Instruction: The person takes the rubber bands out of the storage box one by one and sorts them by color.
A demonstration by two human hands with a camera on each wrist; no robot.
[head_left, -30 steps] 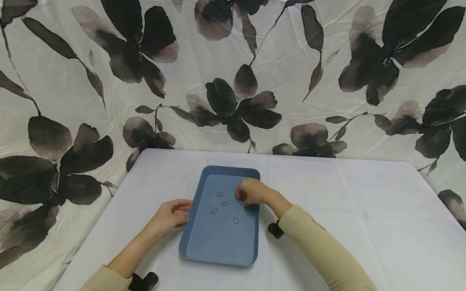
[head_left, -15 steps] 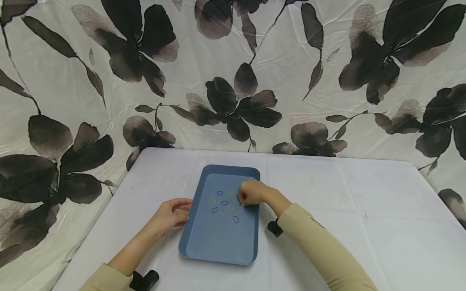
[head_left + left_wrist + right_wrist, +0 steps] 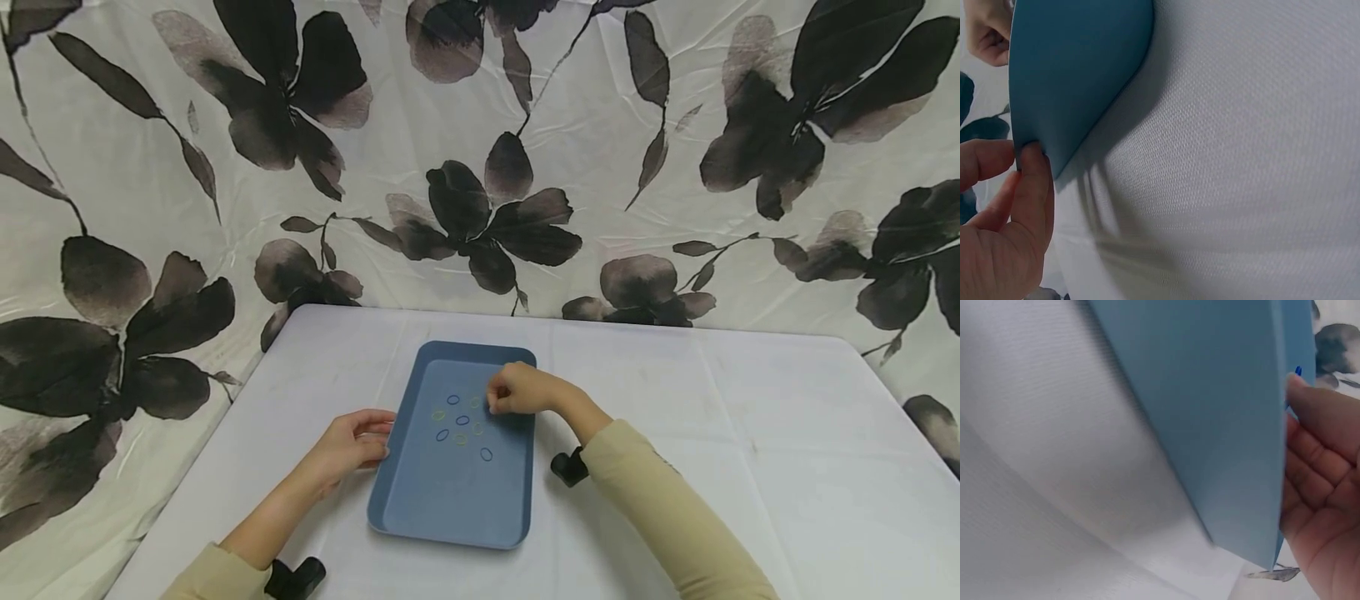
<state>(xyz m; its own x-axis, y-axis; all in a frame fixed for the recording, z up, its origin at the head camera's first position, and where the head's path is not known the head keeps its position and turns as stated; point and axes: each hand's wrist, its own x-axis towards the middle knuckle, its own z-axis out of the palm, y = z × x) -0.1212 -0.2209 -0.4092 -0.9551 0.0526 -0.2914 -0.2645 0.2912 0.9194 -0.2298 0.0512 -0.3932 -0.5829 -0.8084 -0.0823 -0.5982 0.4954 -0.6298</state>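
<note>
A blue-grey tray [image 3: 450, 508] lies on the table, with several thin blue rubber bands [image 3: 487, 454] and yellow rubber bands [image 3: 438, 415] scattered flat inside it. My left hand [image 3: 347, 447] holds the tray's left rim; in the left wrist view its thumb and finger sit on either side of that edge. Over the right part of the tray, my right hand [image 3: 525, 389] has its thumb and fingertips together. A bit of blue rubber band [image 3: 1298, 370] shows at those fingertips in the right wrist view; the rest of it is hidden.
A white cloth covers the table [image 3: 712, 433] around the tray. Behind it hangs a floral sheet [image 3: 637, 100]. A black wrist camera [image 3: 570, 468] is by the right wrist, and another black wrist camera [image 3: 296, 577] by the left.
My right hand has picked up the blue rubber band that lay at the tray's right side and lifted slightly. The left hand and tray have stayed in place.
</note>
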